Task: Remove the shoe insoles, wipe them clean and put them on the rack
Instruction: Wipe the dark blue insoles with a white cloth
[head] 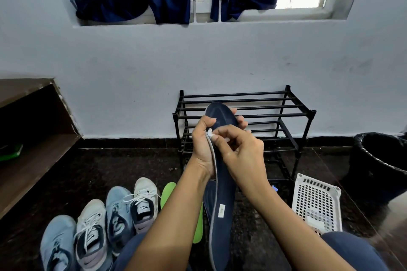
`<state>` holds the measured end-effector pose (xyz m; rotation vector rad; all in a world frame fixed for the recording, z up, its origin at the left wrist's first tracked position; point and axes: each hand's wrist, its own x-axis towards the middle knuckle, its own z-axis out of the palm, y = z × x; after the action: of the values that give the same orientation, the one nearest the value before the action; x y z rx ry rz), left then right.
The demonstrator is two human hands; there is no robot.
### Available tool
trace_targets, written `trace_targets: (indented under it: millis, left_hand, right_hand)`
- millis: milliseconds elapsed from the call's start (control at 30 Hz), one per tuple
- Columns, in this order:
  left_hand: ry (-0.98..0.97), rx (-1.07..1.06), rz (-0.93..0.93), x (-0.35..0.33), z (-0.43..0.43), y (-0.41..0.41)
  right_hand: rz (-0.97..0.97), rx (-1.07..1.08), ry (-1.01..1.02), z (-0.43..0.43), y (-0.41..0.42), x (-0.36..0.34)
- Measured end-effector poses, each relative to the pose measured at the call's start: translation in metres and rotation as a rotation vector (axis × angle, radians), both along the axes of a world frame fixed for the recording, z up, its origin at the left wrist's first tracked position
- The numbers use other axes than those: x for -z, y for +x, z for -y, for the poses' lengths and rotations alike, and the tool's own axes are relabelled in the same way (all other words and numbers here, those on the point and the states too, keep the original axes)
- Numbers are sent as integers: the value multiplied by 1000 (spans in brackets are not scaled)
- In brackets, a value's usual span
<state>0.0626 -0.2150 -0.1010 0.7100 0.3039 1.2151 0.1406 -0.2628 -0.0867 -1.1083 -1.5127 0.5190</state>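
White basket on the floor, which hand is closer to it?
Right. The right hand is above and left of the white basket, pinching a wipe; the left hand lies farther left, gripping the navy insole.

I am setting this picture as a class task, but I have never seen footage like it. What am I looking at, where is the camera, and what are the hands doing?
There is no machine here. One camera worn on a person's head looks forward and down at their own bare hands. The left hand grips a navy insole held upright. The right hand pinches a small white wad, seemingly a wipe, against the insole's edge. On the dark floor stands a row of four sneakers, with a green insole lying beside them. Behind the hands a black rack stands against the wall. To the right are a white basket and a black bin.
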Motion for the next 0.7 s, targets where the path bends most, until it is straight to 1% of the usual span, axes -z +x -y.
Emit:
trace_targets:
  millis: [133, 167, 233, 367, 433, 533, 600, 700]
  left_hand:
    - [18, 72, 191, -2, -7, -23]
    - [27, 71, 203, -3, -10, -29]
    - [44, 74, 211, -3, -12, -35]
    - [45, 98, 257, -5, -8, -27]
    - [23, 63, 184, -4, -4, -16]
    - [10, 2, 9, -1, 0, -4]
    - [19, 2, -12, -1, 0, -4]
    - [59, 15, 37, -2, -5, -11]
  right_hand:
    - [30, -184, -102, 10, -7, 7]
    - [40, -213, -119, 13, -10, 8]
    - [31, -225, -118, 17, -13, 11]
    - [-85, -178, -83, 15, -13, 9]
    - [-115, -110, -54, 8, -13, 5]
    - [-56, 12, -3, -3, -11, -1]
    - [-34, 32, 18, -4, -12, -3]
    - [9, -30, -2, -1, -14, -5]
